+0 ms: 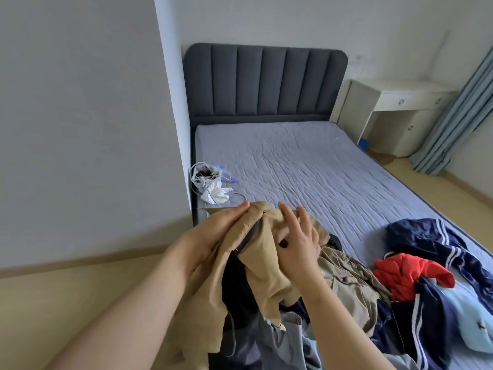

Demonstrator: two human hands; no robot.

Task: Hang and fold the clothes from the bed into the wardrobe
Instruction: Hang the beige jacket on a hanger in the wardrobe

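Left hand (pixel 213 233): pinches tan jacket (pixel 264 273) at its top edge. Right hand (pixel 298 244): fingers straight, flat against it. Jacket hangs lengthwise down between both, over the foot of the bed (pixel 306 169).

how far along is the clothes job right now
Done: nothing visibly; no wardrobe in view. In hand: left hand grips a tan garment, right hand touches it. To do: the navy striped garment, red garment, light blue garment and others heaped on the bed.
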